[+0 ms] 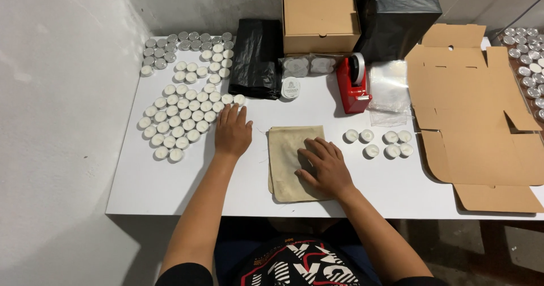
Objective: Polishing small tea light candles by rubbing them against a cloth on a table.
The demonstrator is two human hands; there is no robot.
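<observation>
your right hand (326, 164) lies flat, fingers spread, on a beige cloth pouch (292, 161) at the tabletop's (170, 181) near edge. your left hand (232, 132) rests palm down, its fingertips touching the big cluster of white tealight candles (181, 116), gripping nothing. five loose tealights (378, 141) sit right of the pouch. beyond them stand a red tape dispenser (353, 85), a brown box (321, 20) and flat cardboard (476, 104).
</observation>
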